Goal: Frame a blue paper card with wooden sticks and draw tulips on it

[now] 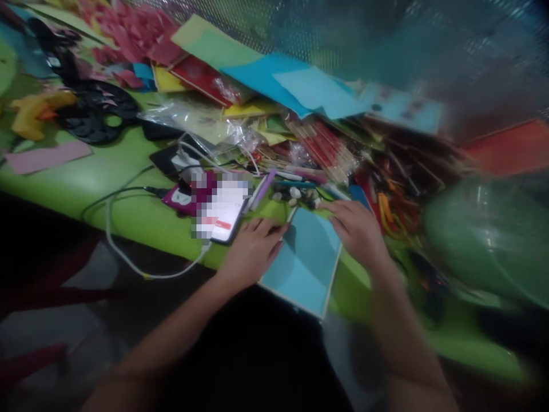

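Observation:
A light-blue rectangular board [306,257] with a pale edge lies in front of me, its near end by the table's front edge. My left hand [253,252] rests at its left edge, fingers spread and lying on the surface. Past the far edge sits a small cluster of pebbles [294,194], some white and some dark. My right hand [358,232] reaches over the board's right side, thumb apart from the fingers. Its fingertips touch or nearly touch a whitish pebble [317,202] at the right of the cluster.
Left of the board lie a lit phone [225,212] with a white cable [124,263] and a magenta power strip [175,197]. Pens [262,189], bundled sticks [328,149] and coloured sheets [274,80] pile up behind. A green rounded object [484,234] stands at right on the green table [124,194].

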Motion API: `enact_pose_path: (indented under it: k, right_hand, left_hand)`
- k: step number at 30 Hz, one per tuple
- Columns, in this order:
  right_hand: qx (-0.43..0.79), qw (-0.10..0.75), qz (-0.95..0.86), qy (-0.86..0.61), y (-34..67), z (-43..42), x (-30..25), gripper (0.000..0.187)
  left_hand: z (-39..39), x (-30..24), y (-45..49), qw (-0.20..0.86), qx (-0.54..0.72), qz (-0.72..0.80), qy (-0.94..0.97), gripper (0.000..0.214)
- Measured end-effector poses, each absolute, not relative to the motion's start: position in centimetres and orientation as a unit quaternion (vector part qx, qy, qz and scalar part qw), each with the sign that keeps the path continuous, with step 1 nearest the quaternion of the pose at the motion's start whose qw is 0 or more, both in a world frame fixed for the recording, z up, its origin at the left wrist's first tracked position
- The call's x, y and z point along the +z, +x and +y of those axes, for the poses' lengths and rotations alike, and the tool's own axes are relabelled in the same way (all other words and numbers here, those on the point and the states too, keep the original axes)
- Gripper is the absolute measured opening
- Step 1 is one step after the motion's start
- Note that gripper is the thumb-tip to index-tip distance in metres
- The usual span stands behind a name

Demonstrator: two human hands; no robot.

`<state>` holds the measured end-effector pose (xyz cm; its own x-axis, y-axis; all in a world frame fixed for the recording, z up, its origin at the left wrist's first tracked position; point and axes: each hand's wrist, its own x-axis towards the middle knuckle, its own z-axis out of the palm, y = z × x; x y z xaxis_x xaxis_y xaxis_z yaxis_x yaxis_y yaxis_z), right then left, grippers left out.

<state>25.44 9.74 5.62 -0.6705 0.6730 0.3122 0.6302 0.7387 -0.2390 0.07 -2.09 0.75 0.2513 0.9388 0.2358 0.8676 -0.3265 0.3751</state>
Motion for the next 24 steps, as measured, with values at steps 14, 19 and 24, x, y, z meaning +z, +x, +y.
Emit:
enact_pose_path:
  k: [14,19,24]
  right_hand:
    - [0.011,0.285,-0.863,-0.418,27.8,11.3,7.4,0.030]
    - [0.011,0.283,-0.858,-0.429,28.2,11.7,7.3,0.031]
    - [0.027,0.276,-0.864,-0.420,28.2,11.7,7.2,0.030]
  left_hand:
    - [-1.2,-0.4,-0.2,0.075,0.227,0.572,0.785,0.044]
    - [-1.0,-0.7,-0.5,0.062,0.223,0.573,0.786,0.045]
    - [-1.0,-0.3,-0.4,0.056,0.216,0.572,0.789,0.045]
